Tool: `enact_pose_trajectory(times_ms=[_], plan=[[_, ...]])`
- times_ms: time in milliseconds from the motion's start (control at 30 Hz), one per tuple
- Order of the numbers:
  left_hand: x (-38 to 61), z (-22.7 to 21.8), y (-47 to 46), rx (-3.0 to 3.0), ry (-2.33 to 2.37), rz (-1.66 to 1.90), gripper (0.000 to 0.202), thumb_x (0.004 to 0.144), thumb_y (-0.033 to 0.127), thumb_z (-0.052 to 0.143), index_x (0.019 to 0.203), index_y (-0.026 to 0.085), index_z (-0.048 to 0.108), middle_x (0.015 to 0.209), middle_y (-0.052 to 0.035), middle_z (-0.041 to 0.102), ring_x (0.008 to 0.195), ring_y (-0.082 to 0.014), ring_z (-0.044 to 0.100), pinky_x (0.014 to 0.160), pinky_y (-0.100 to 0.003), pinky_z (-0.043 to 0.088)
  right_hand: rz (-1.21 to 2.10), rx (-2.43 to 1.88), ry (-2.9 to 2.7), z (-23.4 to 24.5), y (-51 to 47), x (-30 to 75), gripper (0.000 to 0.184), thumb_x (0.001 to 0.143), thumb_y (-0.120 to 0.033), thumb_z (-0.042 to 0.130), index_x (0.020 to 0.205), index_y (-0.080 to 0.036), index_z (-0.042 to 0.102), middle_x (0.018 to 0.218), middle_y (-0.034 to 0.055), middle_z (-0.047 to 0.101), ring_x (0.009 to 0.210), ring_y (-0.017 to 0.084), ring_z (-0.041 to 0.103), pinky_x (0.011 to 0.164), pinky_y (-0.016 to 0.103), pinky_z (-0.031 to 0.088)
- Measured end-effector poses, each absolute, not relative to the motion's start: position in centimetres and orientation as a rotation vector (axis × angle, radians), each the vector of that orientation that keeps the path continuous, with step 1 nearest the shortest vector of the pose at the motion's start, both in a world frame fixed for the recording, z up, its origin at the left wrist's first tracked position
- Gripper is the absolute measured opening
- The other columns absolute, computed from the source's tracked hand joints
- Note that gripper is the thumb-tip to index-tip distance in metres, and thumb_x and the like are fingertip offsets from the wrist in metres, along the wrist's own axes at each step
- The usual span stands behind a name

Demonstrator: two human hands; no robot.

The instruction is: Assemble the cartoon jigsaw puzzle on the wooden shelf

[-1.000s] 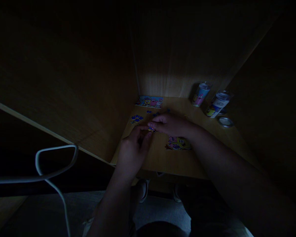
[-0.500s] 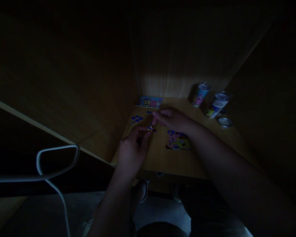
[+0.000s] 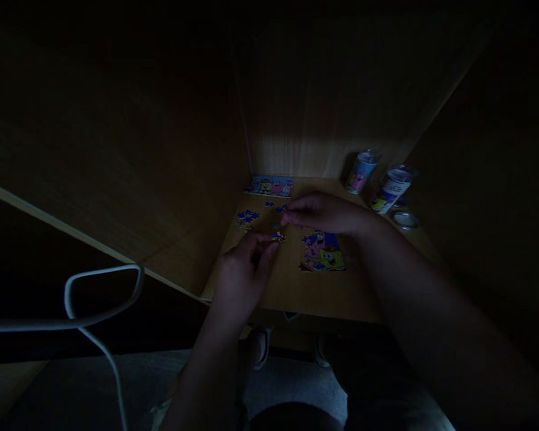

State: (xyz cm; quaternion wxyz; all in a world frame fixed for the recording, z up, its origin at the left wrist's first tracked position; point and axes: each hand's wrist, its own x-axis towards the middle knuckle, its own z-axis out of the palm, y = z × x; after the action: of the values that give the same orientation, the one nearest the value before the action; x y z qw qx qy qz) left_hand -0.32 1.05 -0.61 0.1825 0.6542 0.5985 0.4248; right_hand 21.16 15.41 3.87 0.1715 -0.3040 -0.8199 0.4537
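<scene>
My left hand (image 3: 245, 263) pinches a small yellow-and-blue jigsaw piece (image 3: 278, 237) between thumb and fingers, low over the wooden surface. Just beyond it, my right hand (image 3: 317, 212) has its thumb and fingertips close together; whatever is between them is too dark to make out. Beside those fingertips lie loose blue pieces (image 3: 281, 209). A partly joined jigsaw (image 3: 323, 254) with pink and yellow cartoon figures lies below my right hand, partly covered by the wrist. A cluster of blue jigsaw pieces (image 3: 248, 216) rests farther left.
A cartoon picture card (image 3: 270, 186) lies at the back left. Two clear-topped canisters (image 3: 362, 173) (image 3: 391, 190) stand at the back right, a round metal lid (image 3: 405, 220) before them. Wooden panels (image 3: 197, 167) enclose the surface. A white cable (image 3: 103, 320) loops at lower left.
My right hand has shifted slightly right, away from my left hand, uncovering blue loose pieces and more of the joined jigsaw. My left hand stays nearly in place with its piece.
</scene>
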Motion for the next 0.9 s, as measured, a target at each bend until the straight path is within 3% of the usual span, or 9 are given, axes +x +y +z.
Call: enact_pose_trajectory(times_ms=[300, 533, 900], plan=[[-0.24, -0.55, 0.99, 1.922, 1.657, 1.154, 0.016, 0.107, 0.037, 0.066, 0.112, 0.025, 0.076, 0.1, -0.0035, 0.085, 0.087, -0.0198, 0.08, 0.07, -0.029, 0.057, 1.454, -0.869, -2.465, 3.32, 15.27, 21.06, 0.045, 0.09, -0.065, 0.078, 0.1, -0.021, 0.08, 0.087, -0.0008, 0.073, 0.078, 0.015, 0.059, 0.071, 0.029, 0.043], [-0.14, -0.6, 1.15, 2.016, 1.63, 1.065, 0.014, 0.106, 0.033, 0.068, 0.113, 0.024, 0.075, 0.089, -0.0012, 0.082, 0.078, -0.0185, 0.077, 0.071, -0.03, 0.054, 1.459, -0.927, -2.524, 3.63, 15.51, 21.81, 0.035, 0.09, -0.057, 0.079, 0.099, -0.023, 0.082, 0.086, -0.0008, 0.076, 0.074, 0.016, 0.062, 0.065, 0.028, 0.043], [0.02, -0.41, 1.11, 2.006, 1.676, 1.078, 0.012, 0.106, 0.034, 0.07, 0.104, 0.024, 0.075, 0.09, -0.0019, 0.083, 0.081, -0.0197, 0.079, 0.071, -0.031, 0.055, 1.436, -0.853, -2.468, 3.68, 15.04, 20.97, 0.035, 0.092, -0.056, 0.077, 0.098, -0.021, 0.081, 0.089, -0.0006, 0.076, 0.081, 0.016, 0.064, 0.072, 0.028, 0.046]])
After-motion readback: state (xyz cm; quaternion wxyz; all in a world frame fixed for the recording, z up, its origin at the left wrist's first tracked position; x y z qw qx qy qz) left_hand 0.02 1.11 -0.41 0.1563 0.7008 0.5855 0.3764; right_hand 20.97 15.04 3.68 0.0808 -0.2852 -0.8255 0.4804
